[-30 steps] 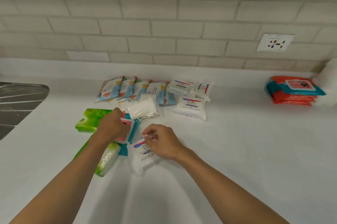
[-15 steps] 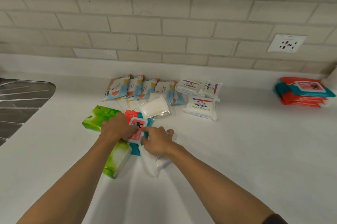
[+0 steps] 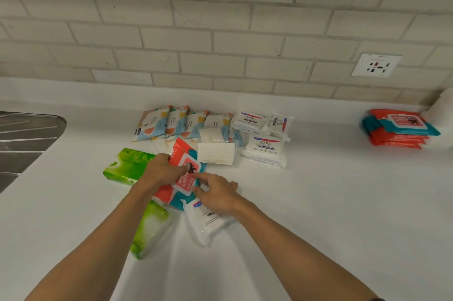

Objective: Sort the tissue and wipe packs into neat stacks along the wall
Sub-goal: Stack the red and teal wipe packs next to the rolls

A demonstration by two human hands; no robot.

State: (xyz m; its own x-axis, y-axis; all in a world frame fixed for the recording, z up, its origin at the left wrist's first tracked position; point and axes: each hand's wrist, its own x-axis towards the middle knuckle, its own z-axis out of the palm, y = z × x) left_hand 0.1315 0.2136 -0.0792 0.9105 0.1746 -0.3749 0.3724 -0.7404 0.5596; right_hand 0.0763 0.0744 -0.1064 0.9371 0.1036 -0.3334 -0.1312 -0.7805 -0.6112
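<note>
**Both hands on red wipe pack [image 3: 180, 151]**

Left hand [image 3: 160, 171] grips its left edge, thumb on lid; right hand [image 3: 218, 193] touches lid's near corner (pinch or press, can't tell). Pack's long axis runs twd the wall. Matching red stack [image 3: 402, 129] sits well apart to the right by the wall, open counter [image 3: 318, 202] between; right hand's nearer.
</note>
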